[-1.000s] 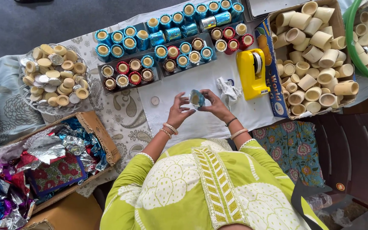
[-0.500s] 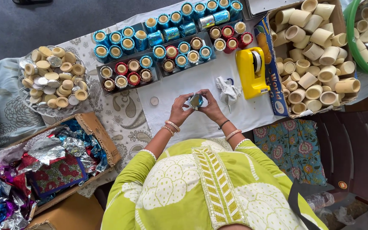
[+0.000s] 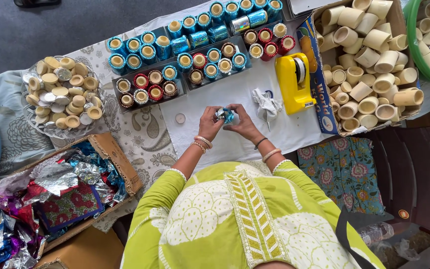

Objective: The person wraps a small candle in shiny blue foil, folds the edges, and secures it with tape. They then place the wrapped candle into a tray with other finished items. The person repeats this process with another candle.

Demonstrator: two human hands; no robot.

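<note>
Far left there's a cardboard box (image 3: 118, 154) stuffed with crinkled foil sheets (image 3: 51, 192) in blue, red and silver, and just beyond it a glass dish (image 3: 32, 130) heaped with bare little cups. Further along, black trays (image 3: 125, 92) hold rows of cups already done up in blue and red foil, with one bare cup (image 3: 179, 118) lying loose on the white cloth (image 3: 235, 89).

Middle of the table: the left hand (image 3: 209, 123) and right hand (image 3: 242, 124) are pinched together around a small blue foil-wrapped cup (image 3: 226, 115), held just above the cloth, near the person's body. Both hands are closed on it, fingertips pressing the foil at its edges.

Looks to me like the wrapping step, foil being snugged around the cup. I'd guess the next move needs the loose foil edges tucked tight and stuck down, since a yellow tape dispenser (image 3: 294, 82) sits just to the right. Past that, a big carton (image 3: 319, 74) full of unwrapped cups, and a green tub (image 3: 414, 45) at the far right.
</note>
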